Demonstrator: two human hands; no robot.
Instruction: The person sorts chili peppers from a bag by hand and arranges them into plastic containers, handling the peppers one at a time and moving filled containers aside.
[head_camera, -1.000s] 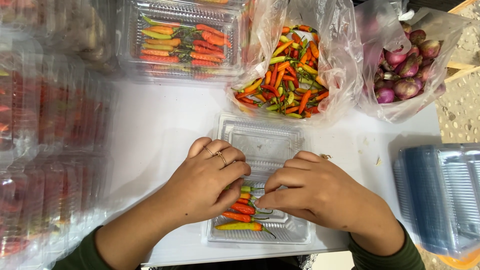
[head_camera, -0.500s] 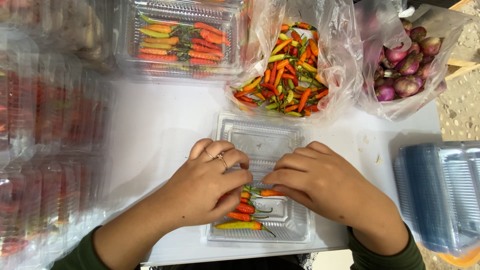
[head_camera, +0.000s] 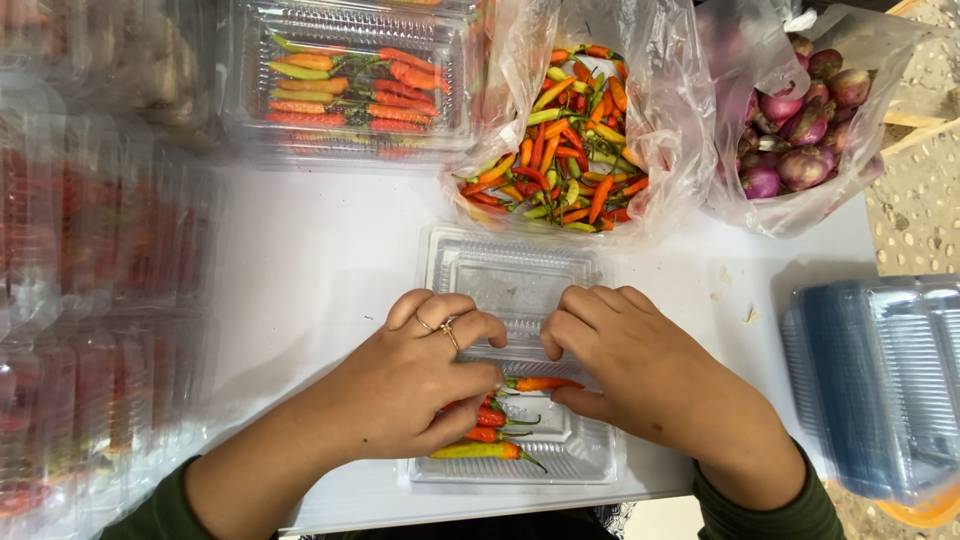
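Observation:
An open clear plastic clamshell box (head_camera: 512, 275) lies on the white table in front of me. Several red, orange and green chili peppers (head_camera: 495, 432) lie in its near half. My left hand (head_camera: 415, 375), with rings on one finger, rests curled over the chilies. My right hand (head_camera: 640, 365) rests on the box's right side, its fingers curled down; an orange chili (head_camera: 540, 384) lies between the two hands, touched by both. Whether either hand grips a chili is hidden by the fingers.
A clear bag of loose mixed chilies (head_camera: 570, 140) stands behind the box, a bag of red shallots (head_camera: 800, 130) to its right. A filled clamshell of chilies (head_camera: 350, 85) sits at the back left. Filled boxes (head_camera: 90, 300) line the left; empty trays (head_camera: 880, 380) stack at right.
Both hands have shifted slightly apart over the box, uncovering the orange chili between them. The chilies in the near half stay in place.

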